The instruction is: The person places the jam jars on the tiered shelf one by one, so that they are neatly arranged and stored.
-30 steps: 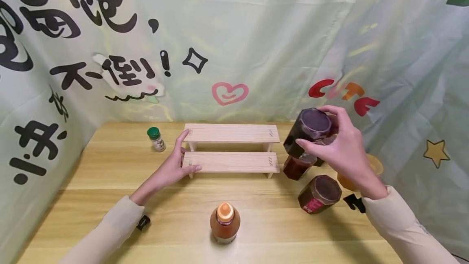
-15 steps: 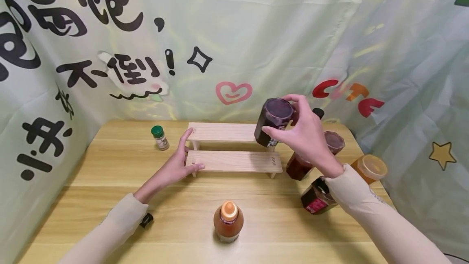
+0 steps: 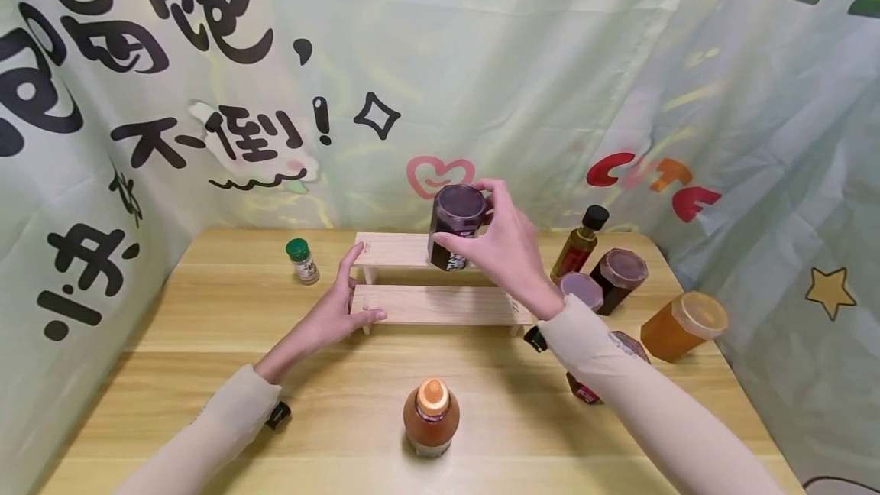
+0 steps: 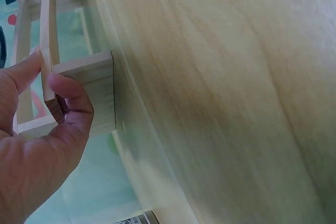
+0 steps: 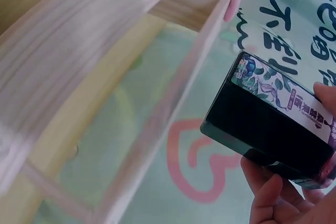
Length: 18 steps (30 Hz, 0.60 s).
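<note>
A dark jar (image 3: pixel 455 228) with a purplish lid is held upright by my right hand (image 3: pixel 507 250), thumb on one side and fingers on the other. In the right wrist view, the jar (image 5: pixel 268 116) shows a black glass body and a printed label. It hangs over the upper board of a two-tier wooden shelf (image 3: pixel 440 304); whether its base touches that board I cannot tell. My left hand (image 3: pixel 328 319) grips the shelf's left end, and in the left wrist view its thumb and fingers pinch a board (image 4: pixel 48 35).
A green-capped shaker (image 3: pixel 302 261) stands left of the shelf. In front is an orange-capped sauce bottle (image 3: pixel 431 418). On the right are a black-capped bottle (image 3: pixel 576 250), an amber jar (image 3: pixel 681 327) and several dark jars (image 3: pixel 619 277), one partly behind the right sleeve. Printed cloth (image 3: pixel 522 82) hangs behind.
My right hand has carried the dark jar leftward, from above the other jars to over the upper board. The left hand keeps its grip on the shelf's left end.
</note>
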Available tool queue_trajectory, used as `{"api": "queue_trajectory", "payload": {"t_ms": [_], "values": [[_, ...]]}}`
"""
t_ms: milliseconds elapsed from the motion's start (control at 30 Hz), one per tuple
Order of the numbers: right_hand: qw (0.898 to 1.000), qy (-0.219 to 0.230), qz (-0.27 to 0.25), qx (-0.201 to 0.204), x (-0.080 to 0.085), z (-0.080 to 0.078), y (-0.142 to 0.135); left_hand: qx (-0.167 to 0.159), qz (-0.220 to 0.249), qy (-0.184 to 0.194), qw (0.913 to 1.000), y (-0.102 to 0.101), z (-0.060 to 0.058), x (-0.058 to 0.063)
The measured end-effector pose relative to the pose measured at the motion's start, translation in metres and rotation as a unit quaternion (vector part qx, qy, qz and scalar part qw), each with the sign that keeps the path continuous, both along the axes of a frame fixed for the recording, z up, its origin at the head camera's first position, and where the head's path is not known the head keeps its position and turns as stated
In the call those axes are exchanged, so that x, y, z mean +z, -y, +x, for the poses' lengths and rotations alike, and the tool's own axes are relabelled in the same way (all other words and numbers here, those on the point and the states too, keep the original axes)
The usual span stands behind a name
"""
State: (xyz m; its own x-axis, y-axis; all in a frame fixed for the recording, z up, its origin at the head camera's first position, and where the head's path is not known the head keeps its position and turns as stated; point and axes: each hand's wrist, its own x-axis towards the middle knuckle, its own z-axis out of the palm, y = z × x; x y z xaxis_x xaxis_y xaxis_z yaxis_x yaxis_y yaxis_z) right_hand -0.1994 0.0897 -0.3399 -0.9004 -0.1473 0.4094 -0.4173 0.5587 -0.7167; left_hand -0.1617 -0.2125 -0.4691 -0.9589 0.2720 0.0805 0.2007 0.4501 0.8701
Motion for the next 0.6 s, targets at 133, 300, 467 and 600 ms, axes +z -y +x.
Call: {"api": "queue_trajectory", "payload": {"t_ms": [133, 300, 467, 600], "values": [[1.000, -0.016, -0.003, 0.009, -0.008, -0.005, 0.018, -0.003, 0.016, 0.002, 0.9999, -0.001, 0.001, 0.000], [0.999, -0.028, -0.007, 0.016, -0.016, -0.010, 0.038, -0.004, 0.022, 0.008, 0.9997, 0.000, 0.002, 0.000], [0.999, -0.042, 0.005, 0.010, -0.021, -0.016, 0.051, -0.006, 0.017, 0.005, 0.9998, 0.000, 0.003, 0.000], [0.999, -0.050, 0.015, 0.002, -0.022, -0.020, 0.056, -0.009, 0.019, -0.005, 0.9998, -0.002, 0.002, 0.001]]}}
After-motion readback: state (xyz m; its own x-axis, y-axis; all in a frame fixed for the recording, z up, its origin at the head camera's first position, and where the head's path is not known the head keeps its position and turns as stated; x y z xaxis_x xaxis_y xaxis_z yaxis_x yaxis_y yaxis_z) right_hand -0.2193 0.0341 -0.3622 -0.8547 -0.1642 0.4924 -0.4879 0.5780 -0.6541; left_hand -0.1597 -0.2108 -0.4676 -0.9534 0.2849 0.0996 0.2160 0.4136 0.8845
